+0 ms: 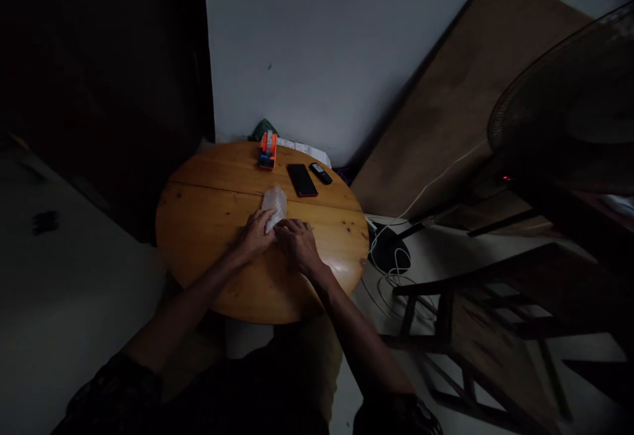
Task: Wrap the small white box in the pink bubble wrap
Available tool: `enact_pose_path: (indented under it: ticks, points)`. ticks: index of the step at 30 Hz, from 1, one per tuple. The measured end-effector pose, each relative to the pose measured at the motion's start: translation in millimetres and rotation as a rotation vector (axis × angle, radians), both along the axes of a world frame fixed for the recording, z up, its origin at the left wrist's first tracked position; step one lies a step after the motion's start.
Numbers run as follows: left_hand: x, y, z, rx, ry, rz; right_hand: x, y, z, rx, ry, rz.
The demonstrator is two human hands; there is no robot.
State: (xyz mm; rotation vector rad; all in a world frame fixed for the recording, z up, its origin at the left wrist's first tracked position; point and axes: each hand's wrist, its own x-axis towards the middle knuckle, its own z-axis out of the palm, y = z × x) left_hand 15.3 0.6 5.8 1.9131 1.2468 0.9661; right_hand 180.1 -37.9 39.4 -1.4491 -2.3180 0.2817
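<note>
Fingers of the left hand are curled over the left side of a bubble-wrap packet, which appears to be gripped; those of the right hand are bent at its near end, where whether anything is pinched can't be told. Packet is held near the middle of the round worktop, far end pointed at the far edge, where an orange tape dispenser is parked. Low weight is expected from the thin, translucent wrap; contents can't be made out, so fragile should be assumed. Surface is judged soft, springy and slightly slick: easily dented, easily slid on the shiny wood. Best gripped along both long sides with light, flat pressure; hard squeezing of the far end should be avoided, as only loose wrap may be found there.
</note>
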Motion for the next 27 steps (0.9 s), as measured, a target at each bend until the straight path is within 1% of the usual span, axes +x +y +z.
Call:
enact_pose_path:
  ticks: [2,4,6,7,9,11,14,16,18,21,23,25,26,27]
  points:
    - [0.3,0.5,0.8,0.004,0.033,0.007,2.8,4.5,2.4,0.006,0.042,-0.008]
    - [0.4,0.9,2.4,-0.001,0.068,0.011,7.8,12.4,4.3,-0.007,0.149,-0.101]
    - [0.2,1.6,4.2,-0.008,0.095,0.007,11.9,22.9,5.0,-0.045,0.227,-0.238]
    - [0.0,2.0,5.2,-0.012,0.106,0.005,13.1,28.4,4.7,-0.075,0.234,-0.29]
    - [-0.5,3.1,7.2,-0.031,0.126,0.003,13.7,37.9,2.6,-0.135,0.209,-0.322]
    - [-1.0,4.0,9.1,-0.066,0.146,-0.004,12.4,43.3,-1.3,-0.162,0.208,-0.277]
    - [-1.5,3.1,12.0,-0.098,0.176,-0.035,10.0,44.3,-7.8,-0.136,0.25,-0.178]
    - [-1.3,0.4,14.2,-0.048,0.201,-0.046,9.5,43.8,-10.7,-0.115,0.248,-0.131]
    - [-0.7,-3.1,17.1,0.042,0.239,-0.049,10.4,45.2,-12.3,-0.101,0.229,-0.089]
    - [0.6,-7.4,22.6,0.136,0.333,-0.081,14.2,52.7,-15.0,-0.126,0.24,-0.018]
    - [1.6,-8.6,26.0,0.156,0.399,-0.102,18.5,59.7,-18.3,-0.202,0.326,0.055]
    - [2.7,-8.9,28.5,0.164,0.45,-0.105,24.4,66.9,-22.4,-0.278,0.486,0.079]
    - [3.2,-8.9,29.3,0.167,0.469,-0.102,27.8,70.5,-24.3,-0.298,0.581,0.041]
    - [3.6,-8.9,29.9,0.17,0.484,-0.1,31.3,74.1,-25.8,-0.309,0.67,-0.031]
